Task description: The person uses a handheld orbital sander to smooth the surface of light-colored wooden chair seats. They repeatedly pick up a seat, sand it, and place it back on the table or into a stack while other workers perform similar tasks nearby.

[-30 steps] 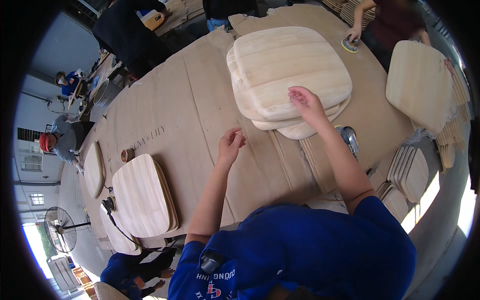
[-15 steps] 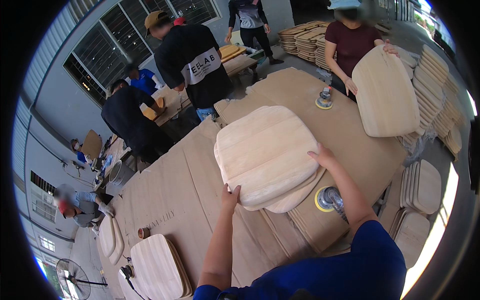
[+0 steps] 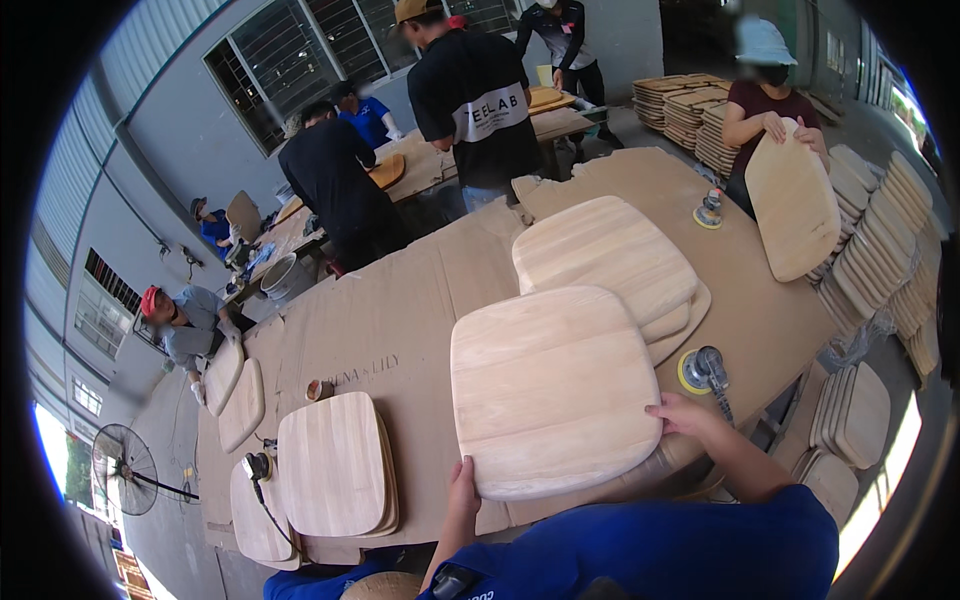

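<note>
A pale wooden panel with rounded corners (image 3: 555,390) is held in front of me. My left hand (image 3: 463,492) grips its lower left corner, the thumb on the face and the other fingers hidden beneath. At its right edge my right hand (image 3: 684,412) is closed in the same way. Just beyond, partly covered by the held panel, lies a small uneven stack of similar panels (image 3: 610,245) on the cardboard-covered table (image 3: 400,300). A disc sander with a yellow pad (image 3: 703,371) sits close to my right hand.
Another sander (image 3: 709,210) stands farther back. Left are stacked panels (image 3: 335,465), a black sander (image 3: 257,466) and a small brown container (image 3: 319,390). A co-worker across the table holds a panel (image 3: 793,205). More panel stacks (image 3: 870,240) rise at right; a fan (image 3: 125,470) stands left.
Both hands have drawn the top panel off the stack toward me. The view has shifted, and the co-worker at right has turned their panel more edge-on.
</note>
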A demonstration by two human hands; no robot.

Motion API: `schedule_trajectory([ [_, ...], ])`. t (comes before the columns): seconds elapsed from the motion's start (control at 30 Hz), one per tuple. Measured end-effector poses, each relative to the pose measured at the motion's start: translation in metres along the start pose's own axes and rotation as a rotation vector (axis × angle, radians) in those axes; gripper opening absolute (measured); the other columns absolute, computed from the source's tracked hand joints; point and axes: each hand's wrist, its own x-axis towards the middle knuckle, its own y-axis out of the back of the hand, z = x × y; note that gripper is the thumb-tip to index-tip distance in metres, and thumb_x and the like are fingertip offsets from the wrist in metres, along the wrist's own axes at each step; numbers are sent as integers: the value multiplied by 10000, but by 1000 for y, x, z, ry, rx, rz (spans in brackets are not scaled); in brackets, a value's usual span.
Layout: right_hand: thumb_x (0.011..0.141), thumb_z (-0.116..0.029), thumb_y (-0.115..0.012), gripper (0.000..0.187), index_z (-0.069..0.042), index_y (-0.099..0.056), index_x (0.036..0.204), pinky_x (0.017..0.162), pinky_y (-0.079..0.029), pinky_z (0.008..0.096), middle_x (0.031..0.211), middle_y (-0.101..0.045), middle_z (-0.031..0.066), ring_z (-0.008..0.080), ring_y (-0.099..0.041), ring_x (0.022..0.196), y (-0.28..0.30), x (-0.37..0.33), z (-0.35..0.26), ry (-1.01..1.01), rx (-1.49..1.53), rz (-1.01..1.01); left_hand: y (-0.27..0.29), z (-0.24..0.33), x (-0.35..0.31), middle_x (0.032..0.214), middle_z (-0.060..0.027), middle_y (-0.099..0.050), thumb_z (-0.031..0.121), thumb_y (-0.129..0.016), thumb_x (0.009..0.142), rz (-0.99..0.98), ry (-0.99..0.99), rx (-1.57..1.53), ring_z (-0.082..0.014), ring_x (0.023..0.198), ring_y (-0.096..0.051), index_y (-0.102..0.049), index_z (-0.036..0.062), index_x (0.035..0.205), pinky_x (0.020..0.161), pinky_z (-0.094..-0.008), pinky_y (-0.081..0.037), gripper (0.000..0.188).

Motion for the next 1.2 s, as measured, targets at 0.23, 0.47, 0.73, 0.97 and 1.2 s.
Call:
schedule_trajectory([
  [0.23,867,-218,-721,618,3,-364,1320,933,-490,469,1300,-526,152,311,-558,1155,-138,27,74,-32,-88,-120,61,175,-78,799,-127,-676,180,-742,805,155,-532,664,-152,662,-635,-625,-69,937,600,-291,-513,305],
  [0.47,1000,-335,-502,383,-3,-517,1192,916,-508,404,1176,-612,142,260,-602,1109,-239,90,150,-403,-161,-556,22,275,-176,848,-192,-673,276,-770,746,93,-908,1262,-307,758,-667,-625,-35,999,692,-385,-518,426],
  [0.73,974,-331,-551,380,4,-634,1134,777,-517,303,1017,-675,82,145,-642,875,-224,20,151,-313,-1249,-951,48,247,-173,786,-160,-642,342,-726,776,-34,-1072,1381,-369,778,-630,-570,48,990,678,-464,-483,396],
  [0.97,964,-302,-564,364,14,-640,1128,787,-507,302,1011,-681,90,154,-641,874,-238,1,112,-380,-1158,-810,78,236,-155,828,-159,-650,364,-713,785,-38,-1026,1352,-360,792,-631,-574,65,1059,698,-444,-482,430],
  [1.2,954,-273,-577,349,25,-646,1123,798,-497,300,1005,-686,98,163,-641,873,-239,-1,100,-423,-1130,-754,78,239,-149,767,-157,-634,344,-725,755,-34,-1054,1278,-364,760,-628,-574,69,995,680,-460,-482,395],
])
